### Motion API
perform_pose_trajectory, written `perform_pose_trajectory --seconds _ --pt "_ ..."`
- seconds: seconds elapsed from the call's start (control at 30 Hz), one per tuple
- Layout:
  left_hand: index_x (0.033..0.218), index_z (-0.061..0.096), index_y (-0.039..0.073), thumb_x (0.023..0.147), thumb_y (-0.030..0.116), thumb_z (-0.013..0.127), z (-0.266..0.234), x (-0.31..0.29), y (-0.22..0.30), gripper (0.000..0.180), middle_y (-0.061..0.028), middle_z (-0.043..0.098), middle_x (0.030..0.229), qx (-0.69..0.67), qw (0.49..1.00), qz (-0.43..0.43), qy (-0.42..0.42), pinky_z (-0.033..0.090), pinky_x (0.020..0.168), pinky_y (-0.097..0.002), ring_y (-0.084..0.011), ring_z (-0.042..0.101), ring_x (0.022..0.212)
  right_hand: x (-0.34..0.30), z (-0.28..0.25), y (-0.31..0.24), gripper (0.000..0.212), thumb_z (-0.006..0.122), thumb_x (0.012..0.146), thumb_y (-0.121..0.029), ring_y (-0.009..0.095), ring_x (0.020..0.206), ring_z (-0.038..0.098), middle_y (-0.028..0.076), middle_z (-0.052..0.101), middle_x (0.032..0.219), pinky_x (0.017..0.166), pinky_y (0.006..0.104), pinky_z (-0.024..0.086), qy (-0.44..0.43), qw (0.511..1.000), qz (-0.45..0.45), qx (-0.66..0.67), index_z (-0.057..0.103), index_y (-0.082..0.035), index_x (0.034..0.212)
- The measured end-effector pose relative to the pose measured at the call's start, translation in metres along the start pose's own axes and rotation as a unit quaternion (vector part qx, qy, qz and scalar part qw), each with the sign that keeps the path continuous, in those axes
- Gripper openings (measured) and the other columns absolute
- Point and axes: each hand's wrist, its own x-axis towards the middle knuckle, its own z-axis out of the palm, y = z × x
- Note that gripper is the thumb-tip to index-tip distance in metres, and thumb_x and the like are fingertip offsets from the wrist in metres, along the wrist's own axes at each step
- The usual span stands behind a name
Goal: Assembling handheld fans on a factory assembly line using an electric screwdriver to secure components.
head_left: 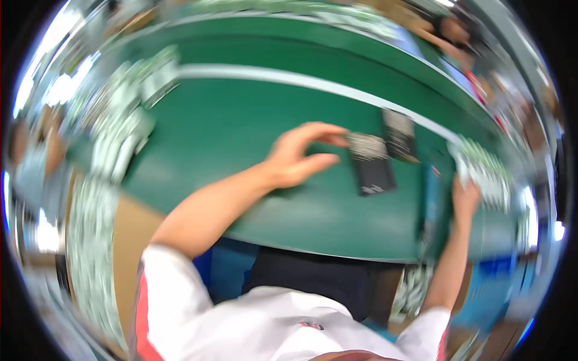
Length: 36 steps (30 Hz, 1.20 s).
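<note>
Over the green tabletop (211,126), my left hand (301,155) is open, thumb and fingers apart with nothing between them. Its fingertips come close to a stack of dark flat pieces (374,171), whose far end shows many thin pale edges. A second such stack (399,135) lies just beyond it to the right. At the right, my right hand (466,195) reaches to a pile of pale green-white packets (481,171); its fingers are smeared by motion, so their grip does not show. Between the stacks and my right forearm lies a long blue object (431,195), too blurred to name.
A white strip (265,73) crosses the table's far side. More pale packets are heaped at the left (123,129), and a long row of them (90,240) fills a carton (135,234) beside me. Other people sit at the far right (454,36) and left (51,150).
</note>
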Motion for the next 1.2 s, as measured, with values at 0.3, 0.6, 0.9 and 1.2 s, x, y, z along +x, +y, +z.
perform_pose_trajectory --seconds 0.3,0.6,0.9,1.2 --pt "0.098 0.069 0.004 0.080 0.011 0.083 -0.002 -0.004 -0.005 0.024 -0.0045 0.066 0.077 0.191 0.965 0.159 0.078 0.052 0.069 -0.0362 -0.0223 0.062 0.077 -0.036 -0.102 -0.141 0.044 0.064 0.102 -0.031 0.032 0.094 0.069 0.021 0.069 0.111 0.078 0.0388 0.056 0.148 0.988 0.019 0.033 0.065 -0.001 0.135" --pt "0.102 0.075 0.003 0.083 0.023 0.076 -0.157 -0.038 0.090 0.027 -0.0162 0.072 0.098 0.665 0.708 -0.120 0.205 0.056 0.087 -0.0451 -0.0353 0.068 0.100 -0.151 -0.078 -0.276 0.027 0.067 0.097 0.000 0.007 0.061 0.057 0.004 0.067 0.078 0.055 0.0227 0.046 -0.003 0.900 -0.128 0.416 0.072 -0.001 0.124" --pt "0.106 0.069 -0.004 0.080 0.029 0.083 -0.237 -0.171 0.110 0.045 -0.0214 0.067 0.113 0.789 0.474 -0.349 0.179 0.055 0.095 -0.0447 -0.0377 0.062 0.112 -0.146 -0.070 -0.279 0.015 0.071 0.093 0.000 0.008 0.053 0.051 0.003 0.060 0.069 0.048 0.0229 0.038 -0.076 0.871 -0.201 0.441 0.075 0.000 0.107" --pt "0.102 0.073 -0.004 0.077 0.027 0.082 -0.258 -0.183 0.113 0.041 -0.0238 0.069 0.109 0.772 0.454 -0.415 0.157 0.056 0.095 -0.0454 -0.0391 0.066 0.108 -0.147 -0.072 -0.281 0.011 0.073 0.091 0.003 0.009 0.053 0.048 0.004 0.057 0.067 0.047 0.0251 0.035 -0.080 0.864 -0.205 0.453 0.075 0.001 0.102"
